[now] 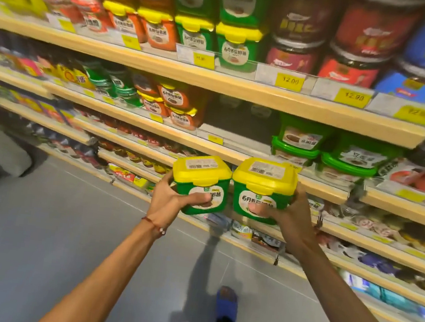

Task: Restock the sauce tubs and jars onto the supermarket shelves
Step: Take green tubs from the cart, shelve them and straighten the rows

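I see the left hand [168, 198] gripping one green tub [201, 185], the right hand [284, 212] gripping another tub [262, 191]. Both yellow-lidded tubs touch side by side, in the air before the middle shelf [233, 152].

yellow-lidded green tubs [200, 186] [264, 191] held: 2 | hands [166, 198] [287, 215]: 2 | wrist bracelet [154, 224]: 1 | blue sandal [227, 304]: 1

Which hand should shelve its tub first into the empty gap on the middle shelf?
Right, narrowly. The right hand holds the right tub higher, already at the shelf lip below the gap; the left hand holds the left tub lower.
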Available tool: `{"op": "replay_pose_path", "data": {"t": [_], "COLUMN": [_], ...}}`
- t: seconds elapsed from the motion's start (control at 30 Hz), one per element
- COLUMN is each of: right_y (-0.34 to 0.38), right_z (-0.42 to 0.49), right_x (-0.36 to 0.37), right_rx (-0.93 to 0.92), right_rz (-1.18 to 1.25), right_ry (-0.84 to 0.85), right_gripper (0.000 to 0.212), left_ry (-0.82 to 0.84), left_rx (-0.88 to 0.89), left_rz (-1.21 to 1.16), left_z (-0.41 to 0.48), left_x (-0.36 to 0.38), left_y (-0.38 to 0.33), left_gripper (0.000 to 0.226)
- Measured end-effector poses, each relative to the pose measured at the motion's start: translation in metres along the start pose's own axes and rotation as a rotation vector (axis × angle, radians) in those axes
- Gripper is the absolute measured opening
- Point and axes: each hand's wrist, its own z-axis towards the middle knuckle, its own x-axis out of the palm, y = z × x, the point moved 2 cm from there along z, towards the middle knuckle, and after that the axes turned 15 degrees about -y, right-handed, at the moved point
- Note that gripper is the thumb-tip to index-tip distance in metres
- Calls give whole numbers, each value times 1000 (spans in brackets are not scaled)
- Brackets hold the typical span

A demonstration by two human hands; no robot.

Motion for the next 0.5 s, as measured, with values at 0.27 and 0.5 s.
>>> {"op": "replay_pose_path", "data": {"t": [0.27, 0.5], "right_y": [4, 1], "right_z": [56, 67], "right_x": [40, 75], "right_rx": [29, 36], "right_rz": [33, 73], "right_ry": [-115, -306], "right_gripper": [110, 102], "left_ry": [89, 249], "left_rx": [69, 176], "left_rz": [63, 69], "left_z": [99, 172], "left_x": [26, 46], "left_y": [-28, -43], "left_gripper": [99, 95]}}
